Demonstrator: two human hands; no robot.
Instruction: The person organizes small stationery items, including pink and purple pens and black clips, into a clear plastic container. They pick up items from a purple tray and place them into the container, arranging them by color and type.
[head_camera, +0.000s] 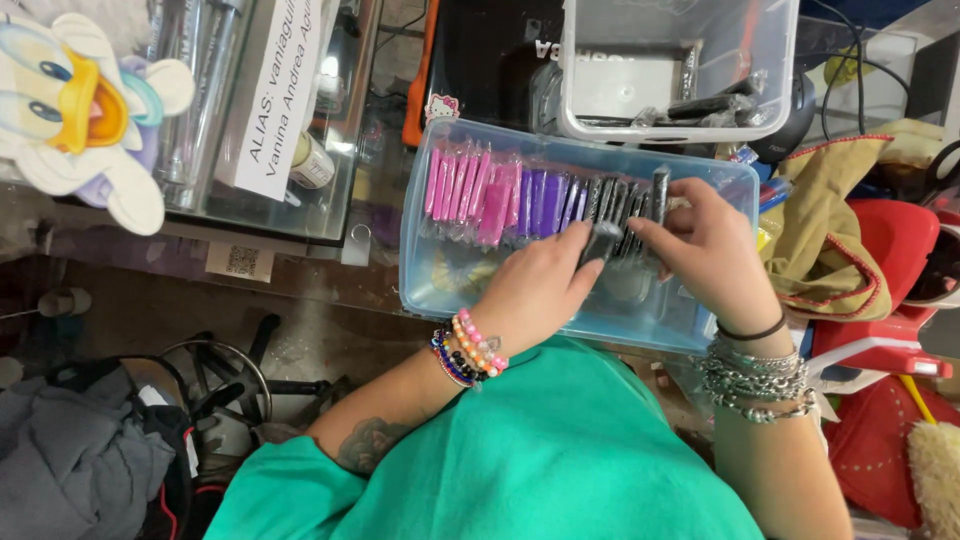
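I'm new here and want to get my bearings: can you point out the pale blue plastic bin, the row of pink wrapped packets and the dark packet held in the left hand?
pale blue plastic bin (425, 290), head view, left wall.
pink wrapped packets (455, 185), head view, middle of row.
dark packet (600, 240), head view, its visible end.
left hand (535, 290), head view, back of hand.

Two hands work at one pale blue translucent plastic tray (425, 250); one clear plastic bin (770, 90) sits at its one o'clock. Wrapped bars too crowded to count.

Small shop: glass display counter (330, 225), packaged stock (500, 190)
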